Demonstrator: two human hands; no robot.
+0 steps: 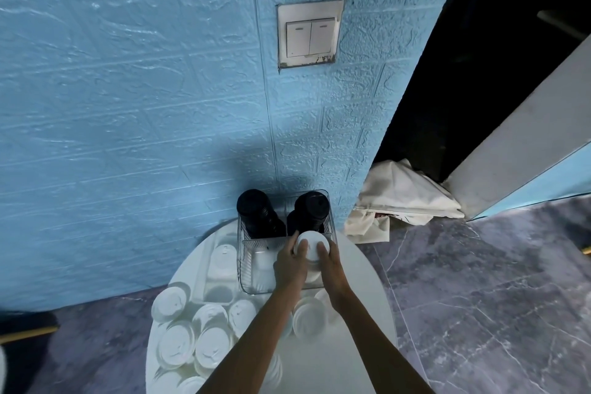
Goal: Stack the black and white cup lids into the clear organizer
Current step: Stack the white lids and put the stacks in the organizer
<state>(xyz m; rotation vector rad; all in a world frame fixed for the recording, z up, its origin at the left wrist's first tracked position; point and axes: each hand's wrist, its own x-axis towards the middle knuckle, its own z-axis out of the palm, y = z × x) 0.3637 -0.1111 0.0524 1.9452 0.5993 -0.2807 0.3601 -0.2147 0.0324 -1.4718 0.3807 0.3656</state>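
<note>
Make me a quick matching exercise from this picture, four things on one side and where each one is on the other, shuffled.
Things
1. black lid stacks
2. white lid stack
3. loose white lids
4. light switch

Places
A. on the blue wall
B. spread on the white table, near left
C. upright in the far end of the clear organizer
D. held between the left hand and right hand

Pairs: 1-C, 2-D, 3-B, 4-A

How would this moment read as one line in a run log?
step: lowering white lids into organizer | left hand: holding stack | right hand: holding stack | black lids: already in
</note>
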